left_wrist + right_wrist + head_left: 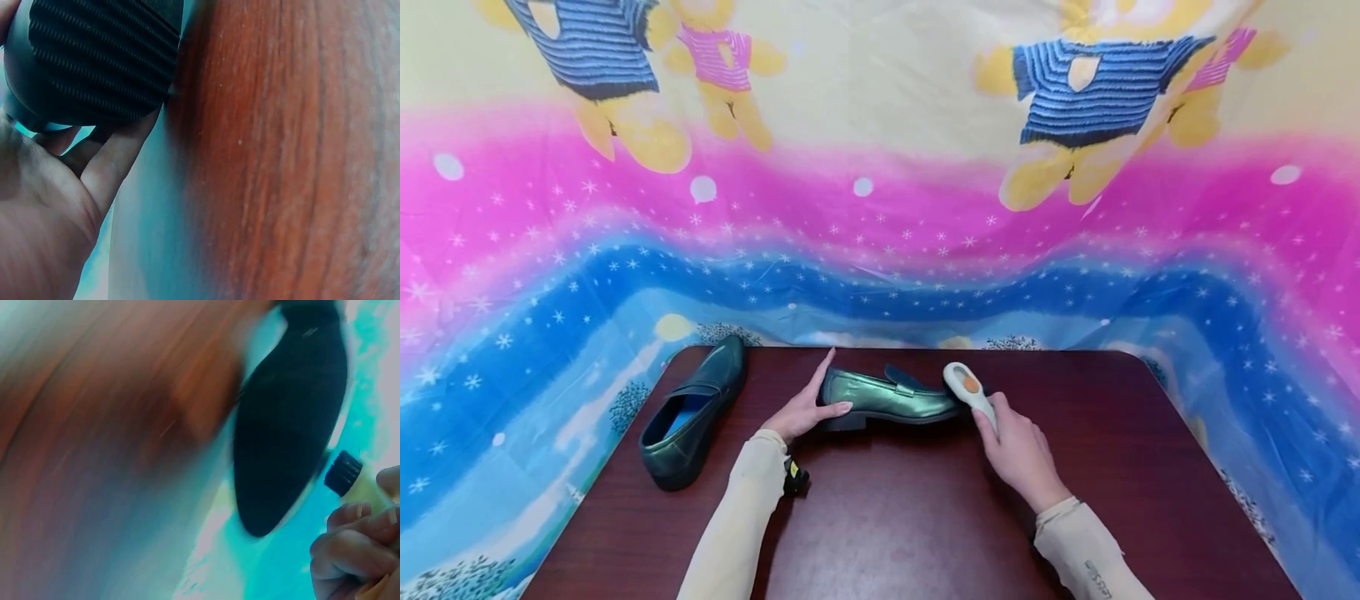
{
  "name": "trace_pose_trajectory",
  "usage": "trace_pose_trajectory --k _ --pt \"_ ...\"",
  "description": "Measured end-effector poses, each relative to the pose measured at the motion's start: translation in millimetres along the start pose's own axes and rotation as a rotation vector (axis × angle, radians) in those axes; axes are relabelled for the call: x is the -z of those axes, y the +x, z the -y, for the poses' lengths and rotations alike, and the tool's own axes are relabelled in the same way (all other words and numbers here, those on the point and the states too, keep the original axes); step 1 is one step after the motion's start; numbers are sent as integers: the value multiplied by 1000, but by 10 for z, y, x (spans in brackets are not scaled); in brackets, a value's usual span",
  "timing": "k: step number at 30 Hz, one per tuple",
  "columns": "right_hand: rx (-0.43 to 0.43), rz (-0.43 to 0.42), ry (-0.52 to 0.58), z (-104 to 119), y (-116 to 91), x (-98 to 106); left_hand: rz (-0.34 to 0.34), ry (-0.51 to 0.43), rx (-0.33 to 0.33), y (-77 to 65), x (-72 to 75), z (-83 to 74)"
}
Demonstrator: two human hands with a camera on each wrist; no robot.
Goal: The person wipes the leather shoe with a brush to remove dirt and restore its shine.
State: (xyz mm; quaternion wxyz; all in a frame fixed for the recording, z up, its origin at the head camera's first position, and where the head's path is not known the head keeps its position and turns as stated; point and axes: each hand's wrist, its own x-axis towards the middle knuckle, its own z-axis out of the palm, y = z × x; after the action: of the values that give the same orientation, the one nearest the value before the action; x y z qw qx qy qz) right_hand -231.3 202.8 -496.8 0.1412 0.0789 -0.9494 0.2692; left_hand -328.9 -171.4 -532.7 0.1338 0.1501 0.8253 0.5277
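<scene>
A dark green metallic loafer (pixel 887 398) is turned side-on near the far edge of the table, toe to the right. My left hand (pixel 801 408) grips its heel, thumb along the near side and fingers behind. The ribbed heel bottom (pixel 100 69) fills the upper left of the left wrist view. In my right hand (pixel 1021 450) is a white-handled brush (pixel 967 390) with an orange spot, its head right at the loafer's toe. Short dark bristles (pixel 344 473) show beside the black sole (pixel 290 425) in the right wrist view.
The matching loafer (pixel 718 375) stands at the left of the dark reddish-brown table (pixel 880 525), its blue insole showing. A printed cloth (pixel 865 225) with bears and snowflakes hangs behind and around the table.
</scene>
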Motion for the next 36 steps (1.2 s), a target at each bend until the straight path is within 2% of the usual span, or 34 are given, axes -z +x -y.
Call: trace_pose_trajectory --k 5,9,12,16,20,24,27,30,36 --pt "46 51 54 320 -11 -64 -2 0 7 5 -17 21" --pt "76 93 47 418 12 -185 -3 -3 16 -7 -21 42" --pt "81 81 29 366 14 -231 -1 -11 22 -11 -22 51" --pt "69 19 1 159 9 -174 1 -21 15 -2 -18 43" --pt "10 -23 -21 -99 2 -71 3 -14 14 6 -6 37" --pt "-60 -18 -28 -263 23 6 0 -5 15 0 10 41" --pt "-76 -2 -9 -260 43 29 1 -10 8 -1 12 45" --pt "-56 11 42 -168 35 23 7 -18 1 5 4 43" --pt "74 67 117 82 -47 -53 7 -31 -5 27 1 39"
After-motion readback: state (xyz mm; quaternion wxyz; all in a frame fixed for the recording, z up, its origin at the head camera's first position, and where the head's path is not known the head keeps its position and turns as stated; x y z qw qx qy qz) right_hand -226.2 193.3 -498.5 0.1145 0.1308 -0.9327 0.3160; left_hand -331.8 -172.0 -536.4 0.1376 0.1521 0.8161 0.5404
